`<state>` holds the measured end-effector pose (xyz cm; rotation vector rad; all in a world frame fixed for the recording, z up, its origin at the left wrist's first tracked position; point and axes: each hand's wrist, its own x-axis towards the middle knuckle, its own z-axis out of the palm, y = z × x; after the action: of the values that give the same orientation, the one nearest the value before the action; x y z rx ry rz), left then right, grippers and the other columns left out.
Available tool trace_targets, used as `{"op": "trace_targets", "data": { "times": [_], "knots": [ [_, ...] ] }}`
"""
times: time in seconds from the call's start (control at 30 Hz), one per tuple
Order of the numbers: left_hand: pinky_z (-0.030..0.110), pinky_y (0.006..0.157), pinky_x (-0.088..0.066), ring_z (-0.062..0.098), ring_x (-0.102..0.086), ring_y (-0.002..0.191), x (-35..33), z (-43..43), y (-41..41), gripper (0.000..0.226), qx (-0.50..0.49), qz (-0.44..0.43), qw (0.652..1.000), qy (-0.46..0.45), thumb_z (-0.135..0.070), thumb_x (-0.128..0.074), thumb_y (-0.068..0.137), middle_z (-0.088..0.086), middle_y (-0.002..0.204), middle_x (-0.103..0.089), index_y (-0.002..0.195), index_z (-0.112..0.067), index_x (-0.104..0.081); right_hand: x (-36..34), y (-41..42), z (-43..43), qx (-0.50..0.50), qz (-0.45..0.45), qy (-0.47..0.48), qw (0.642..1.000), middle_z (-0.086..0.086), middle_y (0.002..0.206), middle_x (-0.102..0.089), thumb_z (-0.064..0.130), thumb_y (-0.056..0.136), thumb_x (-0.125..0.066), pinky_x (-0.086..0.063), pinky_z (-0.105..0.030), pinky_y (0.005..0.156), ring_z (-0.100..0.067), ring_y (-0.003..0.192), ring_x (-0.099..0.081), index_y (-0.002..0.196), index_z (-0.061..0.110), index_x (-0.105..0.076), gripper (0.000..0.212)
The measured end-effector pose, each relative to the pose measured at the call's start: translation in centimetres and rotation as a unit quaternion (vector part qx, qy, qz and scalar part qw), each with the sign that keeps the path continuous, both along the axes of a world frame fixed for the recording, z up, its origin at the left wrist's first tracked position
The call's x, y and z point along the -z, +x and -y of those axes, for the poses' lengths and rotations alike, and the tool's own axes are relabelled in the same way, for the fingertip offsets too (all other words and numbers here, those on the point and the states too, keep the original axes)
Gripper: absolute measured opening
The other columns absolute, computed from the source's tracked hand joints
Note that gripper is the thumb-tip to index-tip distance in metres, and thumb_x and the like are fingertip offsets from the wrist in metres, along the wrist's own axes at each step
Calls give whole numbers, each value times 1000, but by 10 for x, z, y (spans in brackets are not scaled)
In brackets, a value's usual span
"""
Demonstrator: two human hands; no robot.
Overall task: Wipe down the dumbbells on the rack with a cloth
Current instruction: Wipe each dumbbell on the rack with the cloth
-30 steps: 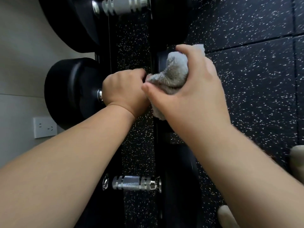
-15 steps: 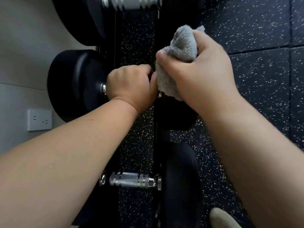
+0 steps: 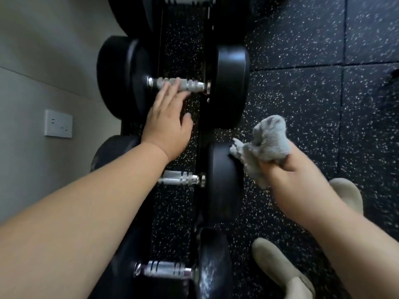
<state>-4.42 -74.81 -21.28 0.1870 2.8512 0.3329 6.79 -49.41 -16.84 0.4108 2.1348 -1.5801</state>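
Note:
Several black dumbbells with silver knurled handles lie across a black rack (image 3: 203, 117). My left hand (image 3: 168, 124) is open, its straight fingertips touching the handle of the large dumbbell (image 3: 231, 87). My right hand (image 3: 287, 178) grips a bunched grey cloth (image 3: 265, 145), whose loose corner touches the near head of the smaller dumbbell (image 3: 220, 180) below. A third dumbbell (image 3: 211, 268) lies nearest me, its near head smeared with pale marks. Another handle shows at the top edge.
A grey wall with a white socket (image 3: 58, 124) runs along the left, close behind the rack. Black speckled rubber floor tiles (image 3: 323, 93) spread to the right. My two beige shoes (image 3: 280, 270) stand on the floor beside the rack's near side.
My left hand has let go of the large dumbbell's handle and opened. My right hand has carried the cloth off that dumbbell's near head, down to the smaller dumbbell's head.

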Motion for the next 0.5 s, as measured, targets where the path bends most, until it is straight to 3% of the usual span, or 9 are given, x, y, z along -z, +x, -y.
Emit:
{"op": "trace_targets", "data": {
  "times": [0.07, 0.13, 0.17, 0.23, 0.27, 0.33, 0.4, 0.5],
  "knots": [
    [44, 122, -33, 26, -47, 142, -18, 10, 26, 43, 4, 20, 1000, -6, -33, -45, 98, 3, 145, -59, 133, -17, -64, -26, 22, -13, -20, 5, -52, 998, 12, 86, -72, 44, 102, -51, -51, -32, 69, -7, 72, -65, 104, 32, -65, 18],
    [46, 108, -45, 26, -63, 116, -41, 13, 40, 40, 68, -8, 995, -68, -37, -46, 95, 0, 115, -73, 118, -18, -72, -46, 44, -15, -107, 50, -106, 987, 16, 86, -70, 52, 100, -42, -50, -27, 73, -2, 74, -63, 107, 31, -65, 32],
    [47, 99, -48, 27, -67, 104, -53, 13, 42, 40, 99, -25, 989, -106, -39, -45, 94, -1, 103, -74, 113, -19, -73, -52, 53, -10, -158, 64, -110, 979, 21, 95, -69, 57, 100, -36, -52, -24, 80, 1, 83, -63, 117, 35, -61, 37],
    [45, 87, -48, 31, -68, 90, -73, 21, 46, 41, 109, -52, 978, -169, -43, -43, 94, 1, 90, -74, 107, -20, -74, -47, 69, 13, -227, 66, -51, 970, 24, 141, -49, 59, 102, -30, -44, -26, 106, 2, 123, -51, 147, 47, -34, 47],
    [45, 85, -47, 33, -68, 89, -78, 31, 49, 40, 88, -61, 977, -185, -44, -44, 93, 2, 90, -74, 106, -20, -73, -42, 75, 30, -219, 66, -14, 973, 21, 162, -23, 56, 104, -33, -35, -25, 114, -1, 142, -35, 159, 44, -11, 61],
    [46, 89, -46, 34, -67, 96, -80, 56, 59, 41, 27, -80, 981, -176, -47, -45, 92, 3, 98, -74, 109, -22, -72, -33, 76, 63, -158, 50, 35, 986, 14, 170, 14, 43, 106, -44, -32, -24, 114, -16, 153, -20, 160, 38, 19, 83],
    [47, 96, -47, 32, -65, 108, -78, 71, 72, 43, -27, -85, 988, -125, -48, -43, 91, 1, 112, -74, 114, -24, -71, -17, 65, 82, -106, 22, 68, 992, 4, 168, 25, 29, 105, -50, -34, -40, 121, -35, 153, -24, 157, 36, 26, 93],
    [47, 101, -45, 32, -65, 109, -71, 71, 72, 46, -30, -99, 988, -111, -50, -42, 94, 2, 115, -75, 119, -26, -71, 2, 19, 83, 14, -24, 72, 997, -5, 171, 17, 26, 105, -50, -22, -48, 127, -35, 156, -18, 163, 28, 14, 86]
  ]
}}
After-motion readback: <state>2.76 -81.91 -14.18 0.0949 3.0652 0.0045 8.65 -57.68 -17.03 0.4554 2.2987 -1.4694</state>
